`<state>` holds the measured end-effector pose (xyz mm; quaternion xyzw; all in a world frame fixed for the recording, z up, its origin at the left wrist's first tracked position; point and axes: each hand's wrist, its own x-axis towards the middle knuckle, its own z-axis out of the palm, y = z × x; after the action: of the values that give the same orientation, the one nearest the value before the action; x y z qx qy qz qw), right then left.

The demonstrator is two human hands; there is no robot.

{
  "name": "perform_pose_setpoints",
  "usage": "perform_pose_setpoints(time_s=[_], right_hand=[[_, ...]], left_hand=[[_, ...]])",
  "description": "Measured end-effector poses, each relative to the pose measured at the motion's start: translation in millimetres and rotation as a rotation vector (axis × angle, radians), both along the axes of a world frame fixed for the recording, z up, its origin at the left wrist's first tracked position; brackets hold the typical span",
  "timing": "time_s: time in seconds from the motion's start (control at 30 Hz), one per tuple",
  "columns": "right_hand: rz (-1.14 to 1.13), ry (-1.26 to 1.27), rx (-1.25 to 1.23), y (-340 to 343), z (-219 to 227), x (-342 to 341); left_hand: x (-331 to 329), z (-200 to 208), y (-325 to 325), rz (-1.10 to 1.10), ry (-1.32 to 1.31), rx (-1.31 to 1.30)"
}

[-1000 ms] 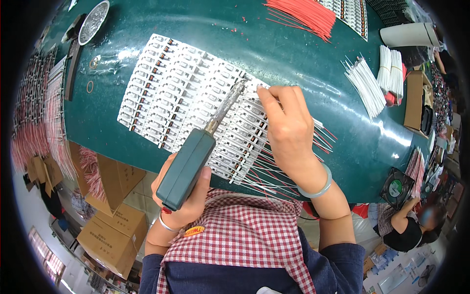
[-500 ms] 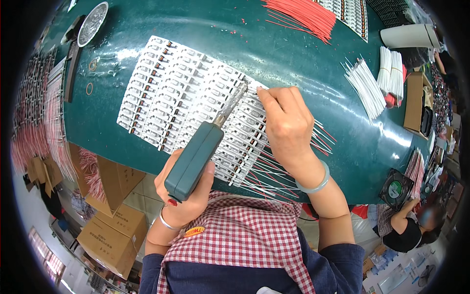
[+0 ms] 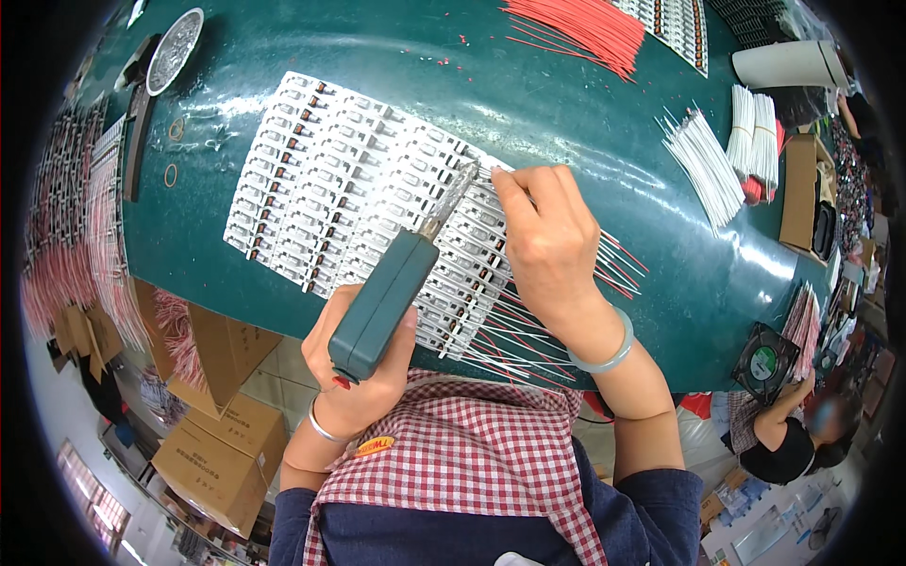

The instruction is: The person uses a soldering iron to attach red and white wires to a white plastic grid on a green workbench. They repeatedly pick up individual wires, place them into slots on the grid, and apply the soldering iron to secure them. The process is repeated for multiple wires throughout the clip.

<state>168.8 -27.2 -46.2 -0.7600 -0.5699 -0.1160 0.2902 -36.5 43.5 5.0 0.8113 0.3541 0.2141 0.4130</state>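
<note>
My left hand [image 3: 359, 357] is wrapped round the dark green body of a soldering gun [image 3: 382, 304]. The gun's metal tip slants up and right to the upper right corner of a white panel of small circuit boards [image 3: 326, 179]. Close beside the tip, my right hand [image 3: 552, 236] is closed in a pinch on a thin wire, mostly hidden by the fingers. White and red wires [image 3: 514, 351] run from the panel's right-hand column, some passing beneath my right hand. The panel lies tilted on the green table [image 3: 661, 311].
Red wires [image 3: 585, 33] lie at the back, beside another board panel [image 3: 675, 33]. White wire bundles [image 3: 703, 170], an open carton [image 3: 805, 198] and a small fan [image 3: 763, 363] sit on the right. At the far left is a metal dish [image 3: 176, 52]. A co-worker [image 3: 783, 443] sits at the right.
The soldering gun and my left hand have shifted slightly right, and the tip sits a little closer to my right fingertips. My right hand has moved slightly left, still pinching.
</note>
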Motion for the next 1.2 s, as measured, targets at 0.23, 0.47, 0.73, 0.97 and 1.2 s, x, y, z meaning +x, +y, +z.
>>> perform_pose_setpoints(time_s=[0.23,0.47,0.73,0.97,1.2], right_hand=[[-0.009,-0.015,-0.008,0.7,-0.4,0.0],[-0.008,-0.019,0.003,0.5,-1.9,2.7],[-0.039,0.066,0.102,-7.1,4.5,8.6],[-0.264,0.024,0.085,-58.9,10.2,90.8],[-0.301,-0.061,0.040,-74.1,3.1,137.8]], left_hand=[[-6.6,-6.4,-1.4,-0.004,0.003,0.064],[-10.7,-6.5,-3.7,0.030,-0.086,0.047],[-20.9,-11.7,-13.1,0.125,-0.047,0.020],[-33.0,-22.3,-8.4,0.315,-0.168,-0.218],[-17.4,-11.1,-10.7,0.375,-0.311,-0.360]])
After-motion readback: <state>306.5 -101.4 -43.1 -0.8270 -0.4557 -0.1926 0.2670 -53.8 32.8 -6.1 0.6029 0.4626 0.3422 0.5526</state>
